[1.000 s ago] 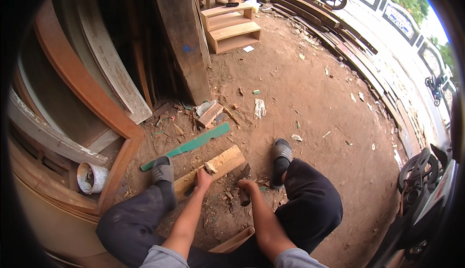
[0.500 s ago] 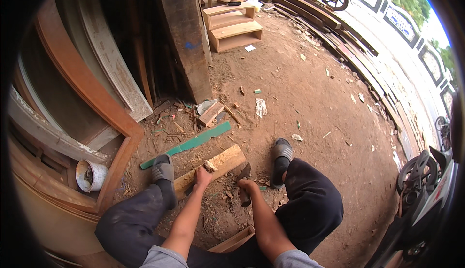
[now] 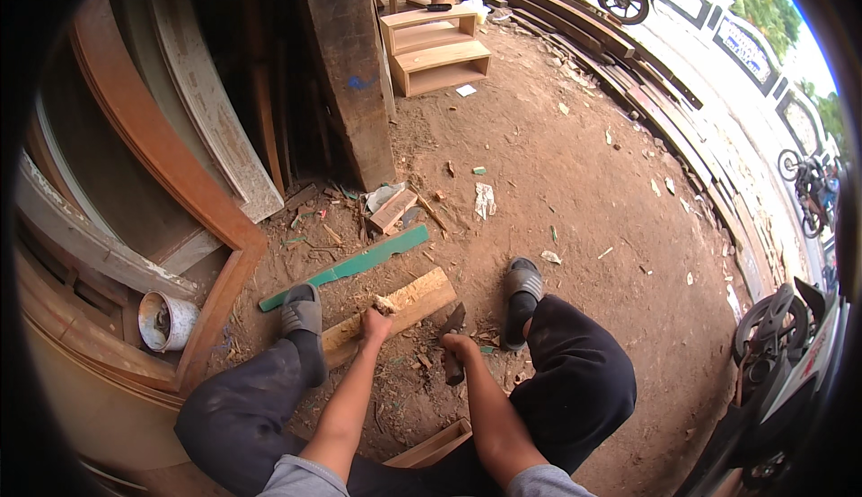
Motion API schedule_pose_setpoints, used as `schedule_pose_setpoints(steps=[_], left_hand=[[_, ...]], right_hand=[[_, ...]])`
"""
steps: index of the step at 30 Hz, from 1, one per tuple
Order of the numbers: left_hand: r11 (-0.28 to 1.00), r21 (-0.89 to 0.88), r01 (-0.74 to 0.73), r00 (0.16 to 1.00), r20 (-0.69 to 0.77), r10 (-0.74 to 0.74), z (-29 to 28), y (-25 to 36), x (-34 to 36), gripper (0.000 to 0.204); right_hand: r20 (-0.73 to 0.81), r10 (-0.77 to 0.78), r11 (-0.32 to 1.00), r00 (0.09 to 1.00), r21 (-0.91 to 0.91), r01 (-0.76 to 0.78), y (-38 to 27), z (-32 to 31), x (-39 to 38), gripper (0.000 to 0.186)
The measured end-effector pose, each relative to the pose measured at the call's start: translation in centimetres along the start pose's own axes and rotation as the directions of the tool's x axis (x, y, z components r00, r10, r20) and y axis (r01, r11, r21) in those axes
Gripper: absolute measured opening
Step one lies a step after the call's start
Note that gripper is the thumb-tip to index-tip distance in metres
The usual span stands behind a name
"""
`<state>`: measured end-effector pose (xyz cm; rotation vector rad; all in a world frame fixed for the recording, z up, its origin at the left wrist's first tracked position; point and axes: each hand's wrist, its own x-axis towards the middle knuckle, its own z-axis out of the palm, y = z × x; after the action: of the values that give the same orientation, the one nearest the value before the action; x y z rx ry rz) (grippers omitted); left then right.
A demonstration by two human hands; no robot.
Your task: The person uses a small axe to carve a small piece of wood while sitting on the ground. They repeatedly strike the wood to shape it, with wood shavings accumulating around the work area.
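A thick wooden beam lies on the dirt between my feet, its upper face rough and chipped. Over the middle of it, my left hand is closed on a small pale piece of wood that sticks out past the fingers. My right hand grips a hatchet-like tool with a dark flat blade, held just right of the beam. The thick handle end shows below the fist, but the tool's exact kind is hard to make out.
A green board lies beyond the beam, near a small wooden block. Door frames and a white bucket stand left. A stepped wooden shelf and a seated person are ahead. A parked motorbike stands right; planks line the road.
The pale wood piece in my left hand sits slightly lower, while my right hand stays nearly still. On the road at far right, a motorbike has come further into view.
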<state>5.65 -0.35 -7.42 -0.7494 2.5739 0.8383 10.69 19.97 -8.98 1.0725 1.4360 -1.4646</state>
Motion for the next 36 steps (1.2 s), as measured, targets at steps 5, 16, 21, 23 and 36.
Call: schedule_pose_setpoints(steps=[5, 16, 21, 23, 36], left_hand=[[0.999, -0.015, 0.028, 0.999, -0.024, -0.029, -0.2, 0.4, -0.4, 0.061], [0.995, -0.093, -0.041, 0.996, -0.078, 0.033, 0.3, 0.3, -0.8, 0.056], [0.998, -0.059, -0.032, 0.993, -0.116, 0.025, 1.0, 0.9, -2.0, 0.047], [0.991, -0.099, -0.085, 0.99, -0.122, 0.072, 1.3, 1.0, -2.3, 0.046], [0.911, -0.274, -0.309, 0.95, -0.133, 0.283, 2.3, 2.5, -5.2, 0.035]], right_hand=[[-0.027, -0.008, 0.998, 1.0, 0.064, 0.01, 0.0, 0.2, -0.4, 0.033], [0.047, -0.104, 0.972, 0.993, 0.214, 0.091, 1.3, -0.4, -0.2, 0.04], [0.045, -0.048, 0.997, 0.998, 0.059, 0.045, 0.5, 0.1, 0.7, 0.04], [0.008, -0.04, 0.991, 0.999, 0.13, 0.039, 0.7, 0.1, -0.1, 0.039], [-0.059, -0.192, 0.975, 0.98, 0.104, 0.197, 1.4, 0.5, -0.2, 0.035]])
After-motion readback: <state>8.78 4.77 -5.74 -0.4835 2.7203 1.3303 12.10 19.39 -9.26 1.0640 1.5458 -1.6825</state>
